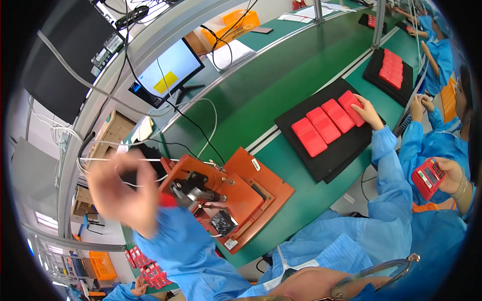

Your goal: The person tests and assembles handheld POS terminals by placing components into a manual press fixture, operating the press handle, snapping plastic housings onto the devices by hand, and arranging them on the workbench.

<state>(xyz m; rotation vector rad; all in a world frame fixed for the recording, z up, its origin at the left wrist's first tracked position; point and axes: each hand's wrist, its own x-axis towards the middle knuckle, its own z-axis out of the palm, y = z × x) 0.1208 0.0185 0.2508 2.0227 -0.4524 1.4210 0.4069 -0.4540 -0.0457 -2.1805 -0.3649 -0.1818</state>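
Observation:
My right hand (369,114) is closed over the rightmost of several red handheld terminals (349,106), its fingers and thumb on the edges. The terminals lie in a slanted row, plain faces up, on a black foam mat (321,168). My left hand (123,188) is raised at the left, smeared by motion. Its fingers look curved, with a gap beside the thumb, but I cannot tell whether it holds anything. Close to it stands an orange metal fixture (248,193) with a black-handled toggle clamp (193,188). Part of a red thing (167,200) shows behind my left wrist.
Behind the fixture stands a monitor (168,72), with loose cables hanging before it. A green conveyor belt (281,75) runs along the bench. On the right, a co-worker's hand holds a red keypad terminal (428,178). Another black mat (374,83) bears more red terminals. Stacked red units (150,268) sit lower left.

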